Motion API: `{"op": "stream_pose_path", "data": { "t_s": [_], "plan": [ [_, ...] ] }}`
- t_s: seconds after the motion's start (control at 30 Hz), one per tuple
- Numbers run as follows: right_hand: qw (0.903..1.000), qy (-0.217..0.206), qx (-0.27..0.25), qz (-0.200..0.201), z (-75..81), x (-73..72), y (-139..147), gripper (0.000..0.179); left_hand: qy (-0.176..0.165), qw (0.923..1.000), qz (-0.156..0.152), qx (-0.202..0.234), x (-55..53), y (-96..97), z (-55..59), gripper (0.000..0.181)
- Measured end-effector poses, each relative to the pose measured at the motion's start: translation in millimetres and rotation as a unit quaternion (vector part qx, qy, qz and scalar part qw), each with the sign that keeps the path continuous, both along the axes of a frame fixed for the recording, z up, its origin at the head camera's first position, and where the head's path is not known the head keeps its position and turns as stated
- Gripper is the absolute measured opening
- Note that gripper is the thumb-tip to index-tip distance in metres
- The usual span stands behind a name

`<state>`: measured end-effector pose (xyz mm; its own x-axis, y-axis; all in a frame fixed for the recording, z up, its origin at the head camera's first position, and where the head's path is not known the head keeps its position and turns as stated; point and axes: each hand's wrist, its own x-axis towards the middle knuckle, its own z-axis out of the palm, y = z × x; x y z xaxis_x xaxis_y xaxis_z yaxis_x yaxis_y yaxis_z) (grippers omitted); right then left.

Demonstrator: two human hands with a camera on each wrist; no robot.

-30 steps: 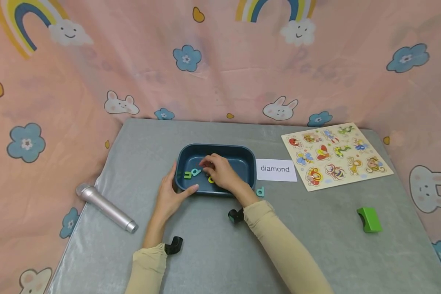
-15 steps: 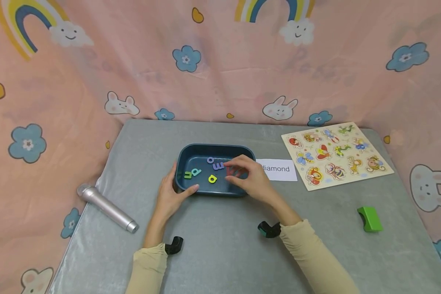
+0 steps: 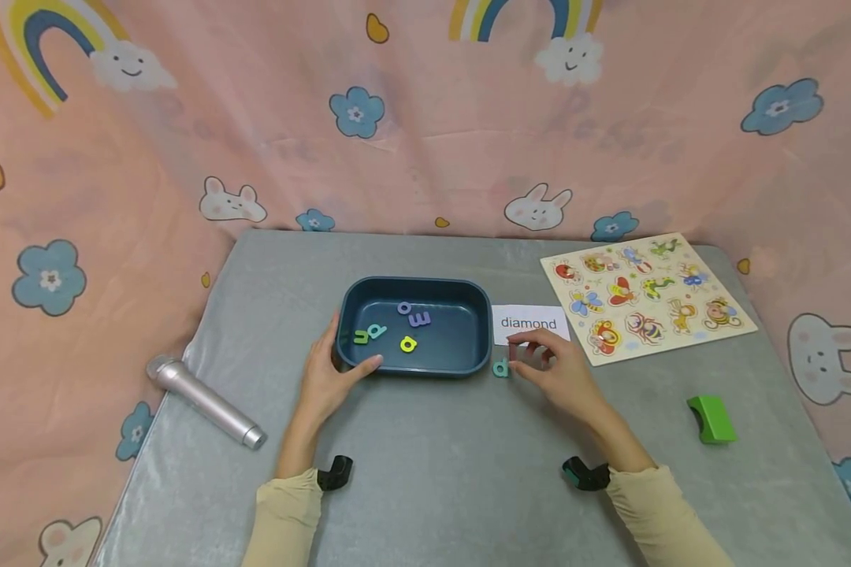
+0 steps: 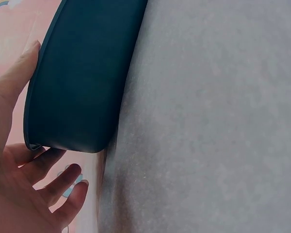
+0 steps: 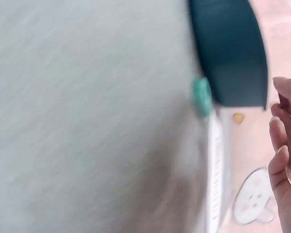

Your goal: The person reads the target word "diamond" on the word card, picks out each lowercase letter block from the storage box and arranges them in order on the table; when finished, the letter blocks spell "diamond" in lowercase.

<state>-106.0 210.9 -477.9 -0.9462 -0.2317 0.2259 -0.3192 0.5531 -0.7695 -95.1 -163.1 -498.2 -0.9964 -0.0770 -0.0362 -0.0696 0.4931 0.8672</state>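
Observation:
My left hand [image 3: 332, 375] holds the dark blue tray [image 3: 414, 372] at its left end, thumb along the near rim and fingers by the end wall. In the tray lie a green "n" [image 3: 361, 337], a light blue letter [image 3: 377, 331], a yellow letter [image 3: 408, 344], a purple "o" [image 3: 404, 308] and a purple "m" [image 3: 420, 319]. Between thumb and fingertips, my right hand [image 3: 556, 370] pinches a small red letter [image 3: 513, 351], seen edge-on, its shape unreadable. Beneath it, a teal "d" [image 3: 499, 368] lies on the table, below a white card [image 3: 532, 321] printed "diamond".
A silver microphone [image 3: 206, 400] lies at the left. To the right are a wooden insect puzzle board [image 3: 652, 295] and a green arched block [image 3: 712, 420]. The grey cloth-covered table [image 3: 440, 488] ends at a pink patterned curtain [image 3: 440, 142].
My right hand has taken the red letter out of the tray and carried it right, over the table by the teal "d". The left hand has stayed on the tray.

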Motion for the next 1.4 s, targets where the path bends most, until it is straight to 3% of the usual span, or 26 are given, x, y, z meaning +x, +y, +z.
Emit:
{"op": "stream_pose_path", "data": {
  "t_s": [0.37, 0.8, 1.1, 1.4],
  "plan": [
    [0.9985, -0.032, 0.033, -0.028, -29.6, 0.9, 13, 0.03, -0.007, 1.0, 0.0, -0.003, 0.3, -0.4, -0.1, 0.11],
    [0.9952, -0.065, 0.066, -0.031, -38.3, -6.0, 11, 0.03, -0.014, 0.9999, 0.0, -0.009, 0.9, -1.1, 1.8, 0.11],
    [0.9935, -0.081, 0.075, -0.027, -33.1, -7.5, 10, 0.035, -0.016, 0.9998, 0.002, -0.009, 1.1, -1.1, 0.6, 0.11],
    [0.9964, -0.071, 0.043, -0.017, -3.1, -12.8, -12, 0.039, -0.008, 0.9999, 0.003, -0.007, -0.2, -0.5, 0.8, 0.111]
  ]
}}
